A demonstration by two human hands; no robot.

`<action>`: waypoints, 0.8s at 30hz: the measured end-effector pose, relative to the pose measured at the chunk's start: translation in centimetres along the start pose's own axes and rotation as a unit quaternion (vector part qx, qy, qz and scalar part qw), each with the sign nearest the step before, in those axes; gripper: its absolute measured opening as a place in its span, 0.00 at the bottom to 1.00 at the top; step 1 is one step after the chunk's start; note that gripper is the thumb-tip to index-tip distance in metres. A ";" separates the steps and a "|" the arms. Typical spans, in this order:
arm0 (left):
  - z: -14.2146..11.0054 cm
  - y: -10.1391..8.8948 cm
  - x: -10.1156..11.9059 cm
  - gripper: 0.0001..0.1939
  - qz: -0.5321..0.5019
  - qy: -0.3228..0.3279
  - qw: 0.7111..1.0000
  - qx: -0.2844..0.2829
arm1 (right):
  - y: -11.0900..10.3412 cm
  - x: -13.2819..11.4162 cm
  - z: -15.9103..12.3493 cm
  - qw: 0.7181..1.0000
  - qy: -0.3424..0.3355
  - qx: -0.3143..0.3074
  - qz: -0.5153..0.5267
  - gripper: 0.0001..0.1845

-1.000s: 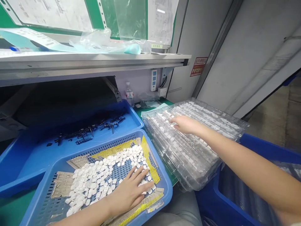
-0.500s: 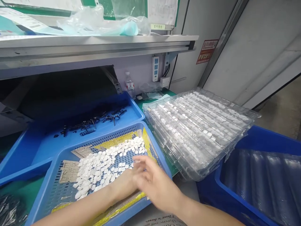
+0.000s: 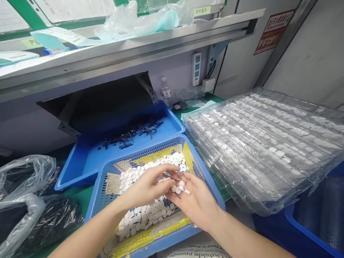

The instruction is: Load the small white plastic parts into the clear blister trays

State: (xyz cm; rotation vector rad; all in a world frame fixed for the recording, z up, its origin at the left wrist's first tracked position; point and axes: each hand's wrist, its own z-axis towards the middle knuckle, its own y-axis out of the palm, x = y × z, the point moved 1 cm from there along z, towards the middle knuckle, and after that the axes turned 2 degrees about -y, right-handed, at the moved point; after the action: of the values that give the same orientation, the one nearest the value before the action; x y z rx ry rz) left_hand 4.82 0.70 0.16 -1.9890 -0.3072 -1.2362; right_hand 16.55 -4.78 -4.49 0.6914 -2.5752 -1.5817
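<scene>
Both hands meet over a blue perforated basket (image 3: 94,200) that holds a heap of small white rounded-square plastic pieces (image 3: 146,213). My right hand (image 3: 200,204) is cupped palm up, with several of the white pieces lying on its palm and fingers. My left hand (image 3: 146,188) curls in from the left, its fingertips touching the right hand's fingers. White pieces show between its thumb and fingers; how many it holds is hidden. Yellow strips and worn cardboard-coloured patches line the basket's inner walls.
Stacked clear plastic trays (image 3: 258,143) with rows of white pieces stand at the right. Behind the basket, a blue tray (image 3: 88,157) holds black parts. A clear plastic bag (image 3: 34,208) lies at left, a water bottle (image 3: 166,93) behind. A shelf (image 3: 129,50) runs overhead.
The view has swung left. My right hand has turned palm up and now shows white pieces in it. My left hand has risen from behind it, fingers curled over the right fingers.
</scene>
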 end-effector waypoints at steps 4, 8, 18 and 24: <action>0.2 -0.8 -0.8 0.11 -0.098 -0.094 0.990 0.028 | 0.0 -0.3 -0.3 0.999 0.016 0.009 -0.029 0.16; 0.5 -1.1 -1.3 0.11 -0.132 -0.108 0.985 0.031 | 0.0 -0.4 -0.3 0.999 0.013 0.018 -0.043 0.17; 0.7 -1.4 -2.0 0.10 -0.279 -0.083 0.957 0.014 | -0.2 -0.1 -0.3 0.998 0.008 0.016 -0.059 0.18; 0.6 -1.4 -2.0 0.10 -0.337 -0.098 0.936 0.006 | -0.3 -0.2 -0.3 0.998 0.005 0.011 -0.054 0.19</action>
State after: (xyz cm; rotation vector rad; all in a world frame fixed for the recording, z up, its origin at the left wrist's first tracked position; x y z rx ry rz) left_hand 3.43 2.41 -1.06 -2.0689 -1.1696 -1.4206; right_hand 16.91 -5.11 -4.57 0.8534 -2.5921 -1.5761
